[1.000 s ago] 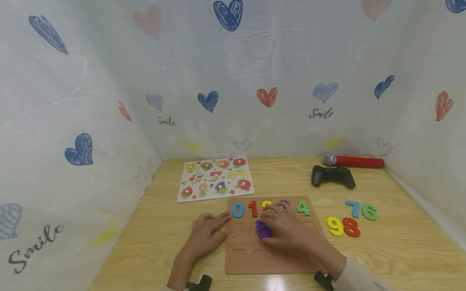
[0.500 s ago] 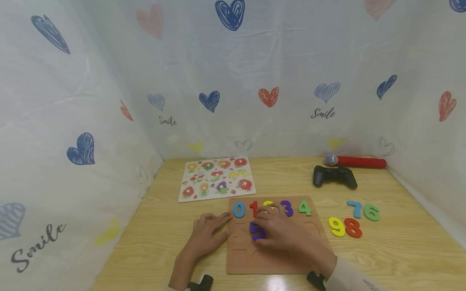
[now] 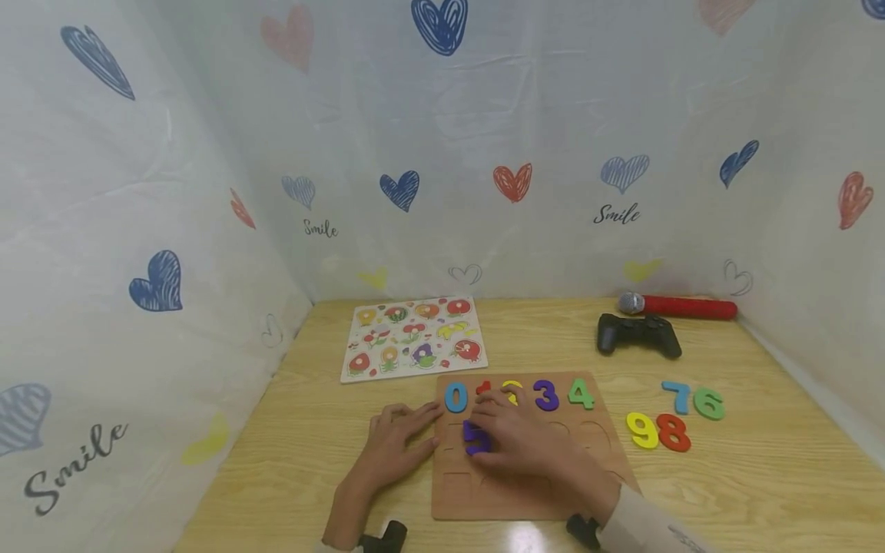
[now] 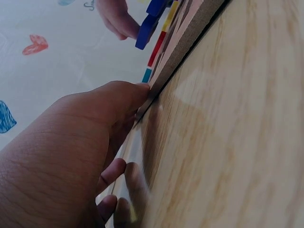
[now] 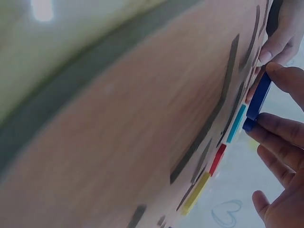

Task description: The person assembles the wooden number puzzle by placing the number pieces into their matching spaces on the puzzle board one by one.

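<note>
My right hand (image 3: 522,438) pinches a purple number 5 (image 3: 475,438) between thumb and fingers, over the left part of the wooden number board (image 3: 456,503). In the right wrist view the 5 (image 5: 259,96) stands just off the board's face, gripped by its edges. Along the board's top row lie a blue 0 (image 3: 456,397), a red 1 and yellow 2 partly hidden by my fingers, a purple 3 (image 3: 546,395) and a green 4 (image 3: 581,394). My left hand (image 3: 396,445) rests at the board's left edge, its fingertips touching that side in the left wrist view.
Right of the board lie a blue 7 (image 3: 677,396), green 6 (image 3: 709,403), yellow 9 (image 3: 642,430) and red 8 (image 3: 674,432). Behind them are a black game controller (image 3: 638,336) and a red microphone (image 3: 687,307). A fruit puzzle board (image 3: 415,338) sits at the back left.
My right hand has slid left across the board with the purple 5, uncovering the 3 and partly covering the 1. The left hand stays at the board's edge.
</note>
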`<state>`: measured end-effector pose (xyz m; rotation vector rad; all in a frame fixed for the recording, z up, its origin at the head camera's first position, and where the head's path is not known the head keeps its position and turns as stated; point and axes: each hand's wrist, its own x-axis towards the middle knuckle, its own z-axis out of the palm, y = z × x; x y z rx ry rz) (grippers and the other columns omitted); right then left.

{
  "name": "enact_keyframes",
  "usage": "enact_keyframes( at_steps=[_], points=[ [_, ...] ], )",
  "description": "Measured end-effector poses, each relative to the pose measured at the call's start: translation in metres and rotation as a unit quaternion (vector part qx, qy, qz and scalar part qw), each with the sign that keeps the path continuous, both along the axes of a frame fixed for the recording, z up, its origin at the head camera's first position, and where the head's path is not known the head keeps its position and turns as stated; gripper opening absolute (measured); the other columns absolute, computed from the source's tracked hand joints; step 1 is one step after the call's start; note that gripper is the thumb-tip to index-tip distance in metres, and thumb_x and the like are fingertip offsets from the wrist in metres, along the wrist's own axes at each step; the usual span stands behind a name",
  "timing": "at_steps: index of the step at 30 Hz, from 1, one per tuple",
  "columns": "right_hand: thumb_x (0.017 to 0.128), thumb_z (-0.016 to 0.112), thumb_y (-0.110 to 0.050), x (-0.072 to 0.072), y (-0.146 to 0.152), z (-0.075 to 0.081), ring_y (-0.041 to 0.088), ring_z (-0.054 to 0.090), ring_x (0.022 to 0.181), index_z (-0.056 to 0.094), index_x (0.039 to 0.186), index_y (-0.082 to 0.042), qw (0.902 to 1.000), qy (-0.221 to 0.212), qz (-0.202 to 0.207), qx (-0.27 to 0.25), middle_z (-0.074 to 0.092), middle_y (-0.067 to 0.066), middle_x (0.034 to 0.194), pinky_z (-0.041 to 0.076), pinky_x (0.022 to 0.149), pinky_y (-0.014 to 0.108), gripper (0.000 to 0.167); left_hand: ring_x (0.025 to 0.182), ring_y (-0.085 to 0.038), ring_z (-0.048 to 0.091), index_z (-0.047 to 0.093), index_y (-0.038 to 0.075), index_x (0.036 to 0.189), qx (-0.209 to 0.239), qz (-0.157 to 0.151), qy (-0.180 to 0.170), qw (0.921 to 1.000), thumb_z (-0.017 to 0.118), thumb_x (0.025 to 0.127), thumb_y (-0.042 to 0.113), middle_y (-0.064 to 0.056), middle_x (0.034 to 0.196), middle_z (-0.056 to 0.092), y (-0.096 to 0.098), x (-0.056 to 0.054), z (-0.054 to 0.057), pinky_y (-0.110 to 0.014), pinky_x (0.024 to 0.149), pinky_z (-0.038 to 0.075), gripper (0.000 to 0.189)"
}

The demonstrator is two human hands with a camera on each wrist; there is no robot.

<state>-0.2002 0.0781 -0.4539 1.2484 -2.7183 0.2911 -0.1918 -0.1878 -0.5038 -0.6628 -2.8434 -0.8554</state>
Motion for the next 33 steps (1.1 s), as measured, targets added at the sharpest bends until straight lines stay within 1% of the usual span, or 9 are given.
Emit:
enact_keyframes(
  at_steps=[5,9,17,27,33],
  points=[
    [0.089,0.07,-0.046,0.0,-0.007,0.003,0.026,0.042,0.134,0.066,0.13,-0.011,0.9991,-0.04,-0.004,-0.015,0.064,0.001,0.131,0.021,0.11,0.059,0.054,0.119,-0.019,0.038,0.057,0.031,0.143,-0.002,-0.002,0.001,1.0,0.059,0.097,0.048,0.012,0.151,0.048,0.0,-0.001,0.0,-0.048,0.091,0.028,0.048],
    [0.089,0.071,-0.042,0.0,-0.012,0.004,0.025,0.041,0.134,0.065,0.13,-0.011,0.9977,-0.06,0.002,-0.033,0.065,-0.001,0.129,0.019,0.11,0.061,0.052,0.12,-0.02,0.038,0.057,0.031,0.143,0.0,-0.002,0.0,1.0,0.059,0.098,0.049,0.012,0.151,0.048,-0.001,0.0,0.001,-0.049,0.091,0.028,0.048],
    [0.09,0.07,-0.042,-0.003,-0.021,-0.003,0.025,0.043,0.134,0.068,0.125,-0.012,0.9982,-0.052,0.008,-0.029,0.065,-0.002,0.126,0.019,0.11,0.061,0.046,0.122,-0.021,0.037,0.056,0.031,0.144,0.0,-0.004,-0.009,0.9999,0.059,0.098,0.048,0.013,0.152,0.046,0.0,0.001,0.004,-0.05,0.094,0.027,0.049],
    [0.091,0.07,-0.042,-0.003,-0.027,-0.002,0.023,0.042,0.134,0.068,0.125,-0.011,0.997,-0.073,-0.005,-0.026,0.063,-0.001,0.126,0.017,0.111,0.06,0.047,0.12,-0.022,0.039,0.057,0.029,0.143,-0.013,-0.003,0.014,0.9998,0.058,0.099,0.046,0.01,0.151,0.048,0.0,0.001,0.003,-0.046,0.089,0.028,0.047],
    [0.091,0.071,-0.043,-0.003,-0.029,-0.001,0.022,0.044,0.131,0.069,0.124,-0.012,0.9972,-0.073,-0.006,-0.016,0.064,-0.003,0.123,0.017,0.111,0.062,0.045,0.12,-0.024,0.04,0.057,0.029,0.143,-0.01,-0.006,0.018,0.9998,0.06,0.099,0.044,0.009,0.151,0.049,0.0,0.002,0.004,-0.047,0.089,0.029,0.047]
  ],
)
